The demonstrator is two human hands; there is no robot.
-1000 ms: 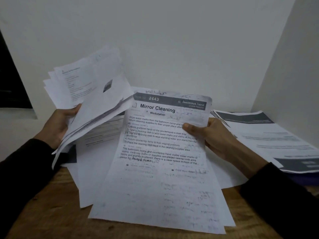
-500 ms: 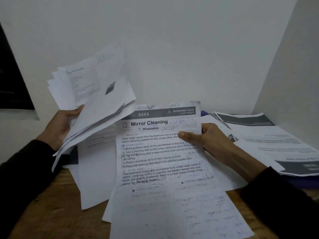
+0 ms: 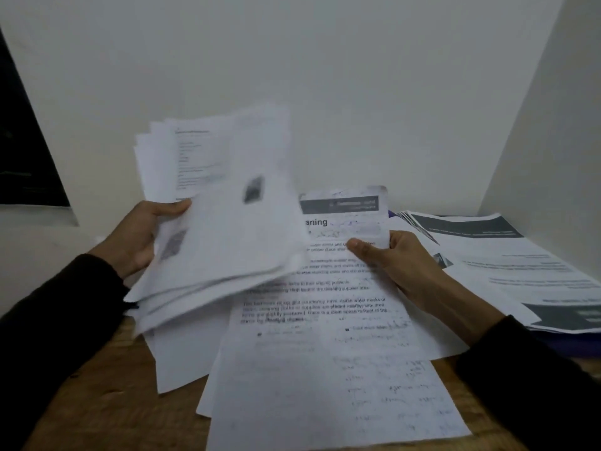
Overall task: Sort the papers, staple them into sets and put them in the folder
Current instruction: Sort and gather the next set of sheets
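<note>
Left hand (image 3: 140,236) gripping a blurry fanned stack of papers (image 3: 221,222) mid-left, overlapping the printed sheet (image 3: 325,336) pinched by right hand (image 3: 400,265) at centre. More loose sheets underneath. Another pile (image 3: 520,271) on something purple, far right edge. Wooden tabletop (image 3: 107,402) bare lower left; white walls close behind and right. Two hands, three paper groups.
</note>
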